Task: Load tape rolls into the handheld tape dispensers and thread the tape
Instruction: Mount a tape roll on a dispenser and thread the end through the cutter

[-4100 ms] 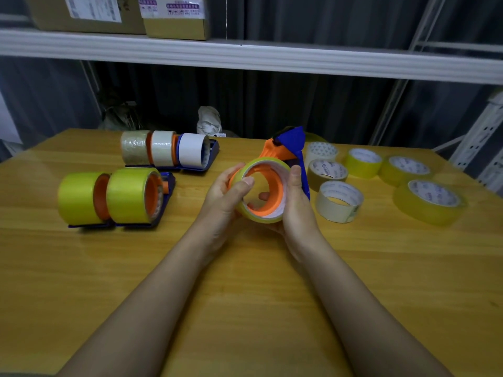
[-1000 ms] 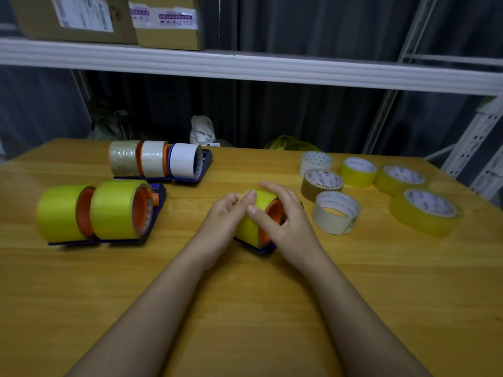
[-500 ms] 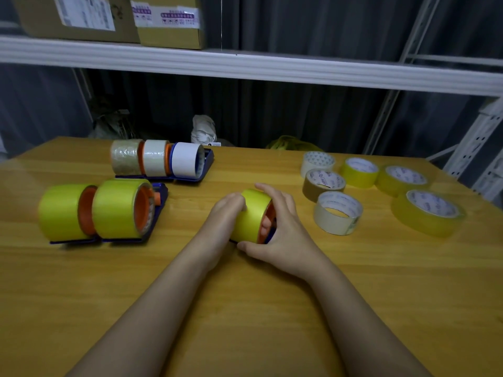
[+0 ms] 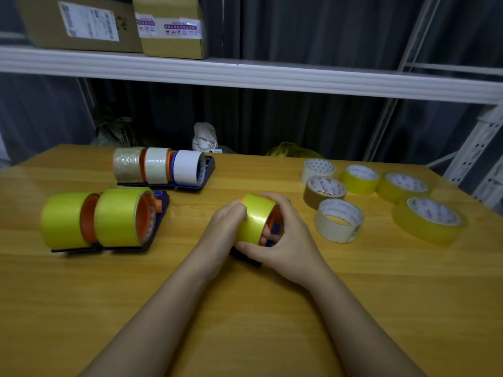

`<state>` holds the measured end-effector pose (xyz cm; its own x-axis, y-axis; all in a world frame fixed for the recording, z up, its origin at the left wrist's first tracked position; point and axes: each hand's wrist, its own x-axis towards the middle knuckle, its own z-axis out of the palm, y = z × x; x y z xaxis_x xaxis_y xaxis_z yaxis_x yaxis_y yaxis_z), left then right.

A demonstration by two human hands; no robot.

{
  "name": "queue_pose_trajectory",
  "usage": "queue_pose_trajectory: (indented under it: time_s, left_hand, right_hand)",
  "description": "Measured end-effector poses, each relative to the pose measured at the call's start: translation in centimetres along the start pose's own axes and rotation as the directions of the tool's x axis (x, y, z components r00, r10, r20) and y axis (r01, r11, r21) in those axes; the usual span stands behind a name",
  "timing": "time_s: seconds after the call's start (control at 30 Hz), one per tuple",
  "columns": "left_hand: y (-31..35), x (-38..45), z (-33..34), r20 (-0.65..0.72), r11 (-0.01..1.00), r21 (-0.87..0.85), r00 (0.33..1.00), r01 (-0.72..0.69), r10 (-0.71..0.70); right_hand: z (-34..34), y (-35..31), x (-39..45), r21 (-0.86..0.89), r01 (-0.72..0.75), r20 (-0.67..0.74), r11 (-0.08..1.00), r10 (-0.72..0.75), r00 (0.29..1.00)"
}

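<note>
A yellow tape roll [image 4: 255, 217] sits on the orange hub of a blue handheld dispenser [image 4: 275, 229], which lies on the wooden table [image 4: 245, 308] at its middle. My left hand [image 4: 224, 227] grips the roll's left side with curled fingers. My right hand [image 4: 285, 235] wraps round the roll's right side, its thumb under the front and its fingers over the top and into the hub. Most of the dispenser is hidden by both hands.
Two loaded dispensers with yellow rolls [image 4: 100, 217] lie at the left. Behind them lie three more with clear and white tape [image 4: 160, 167]. Several loose rolls [image 4: 339, 220] lie at the right. A white shelf [image 4: 245, 77] with cardboard boxes [image 4: 168, 25] hangs above the far edge.
Four seconds ago both hands held the dispenser upright in the air. It now lies on the table. Over the last second my right hand moved from the roll's top to its right side.
</note>
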<state>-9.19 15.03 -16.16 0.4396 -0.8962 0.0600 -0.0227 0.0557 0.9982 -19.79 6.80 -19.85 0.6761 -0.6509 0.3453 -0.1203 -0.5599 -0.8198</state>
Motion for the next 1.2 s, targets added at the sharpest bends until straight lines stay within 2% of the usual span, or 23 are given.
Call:
queue_pose_trajectory:
  time_s: [0.17,0.23,0.3,0.4,0.63,0.77,0.9,1.07,1.2]
  left_hand:
    - [0.4,-0.7,0.0,0.068,0.993,0.05,0.992,-0.11,0.106]
    - [0.7,-1.0,0.1,0.046,0.995,0.036,0.995,-0.093,0.091]
    - [0.9,-1.0,0.0,0.023,0.999,-0.003,0.998,-0.05,0.051]
    - [1.3,-1.0,0.0,0.016,0.998,-0.057,1.0,-0.008,0.009]
    - [1.5,-1.2,0.0,0.059,0.998,-0.004,0.996,-0.063,0.063]
    - [1.7,-1.5,0.3,0.046,0.995,0.029,0.994,-0.098,0.097]
    - [1.4,-1.6,-0.1,0.033,0.993,0.046,0.994,-0.106,0.105]
    - [1.3,-1.7,-0.1,0.07,0.99,0.044,0.989,-0.135,0.132]
    - [1.1,-1.6,-0.3,0.051,0.993,0.029,0.993,-0.112,0.111]
  right_hand:
    - [-0.4,0.1,-0.1,0.126,-0.046,-0.03,0.991,0.05,0.998]
    - [-0.5,0.0,-0.1,0.153,-0.067,-0.012,0.986,0.07,0.997]
    - [-0.5,0.0,-0.1,0.107,-0.062,0.02,0.992,0.06,0.998]
    - [-0.5,-0.2,-0.2,-0.073,0.028,0.09,0.997,-0.021,0.996]
    - [-0.4,0.0,-0.2,0.025,0.038,0.014,0.999,-0.039,0.999]
    - [-0.4,0.3,0.0,0.06,-0.009,-0.011,0.998,0.01,1.0]
    - [-0.3,0.3,-0.1,0.024,-0.037,-0.011,0.999,0.038,0.999]
    - [-0.2,0.5,0.0,0.004,-0.076,-0.099,0.997,0.076,0.992]
    - [-0.2,0.4,-0.2,-0.005,-0.062,-0.07,0.998,0.062,0.996]
